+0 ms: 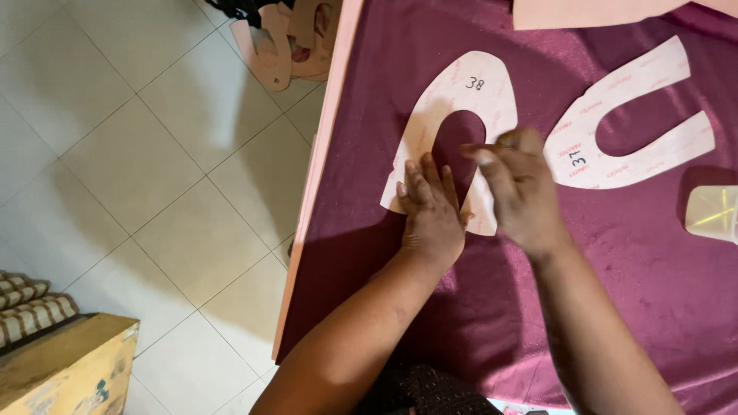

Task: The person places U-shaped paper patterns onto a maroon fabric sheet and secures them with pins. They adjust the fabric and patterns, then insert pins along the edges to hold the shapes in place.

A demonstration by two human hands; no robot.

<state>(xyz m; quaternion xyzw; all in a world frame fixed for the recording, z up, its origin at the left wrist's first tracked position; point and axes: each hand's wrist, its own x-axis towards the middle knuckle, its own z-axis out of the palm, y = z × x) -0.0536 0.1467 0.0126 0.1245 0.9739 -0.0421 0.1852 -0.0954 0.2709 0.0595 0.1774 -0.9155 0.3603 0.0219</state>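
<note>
A cream U-shaped card pattern (pixel 469 88) lies flat on maroon velvet fabric (pixel 630 261) spread over the table. My left hand (pixel 430 211) presses flat on the lower left arm of that pattern, fingers spread. My right hand (pixel 519 188) hovers over the pattern's right arm with fingers pinched together; whether it grips a small tool is not clear. A second cream U-shaped pattern (pixel 653 115) lies to the right, turned sideways, touching neither hand.
The table's pink edge (pixel 319 161) runs along the left of the fabric. More cut pattern pieces (pixel 284 38) lie on the tiled floor (pixel 138 154). A pale translucent container (pixel 711 214) sits at the right edge. A yellow wooden box (pixel 69 373) stands lower left.
</note>
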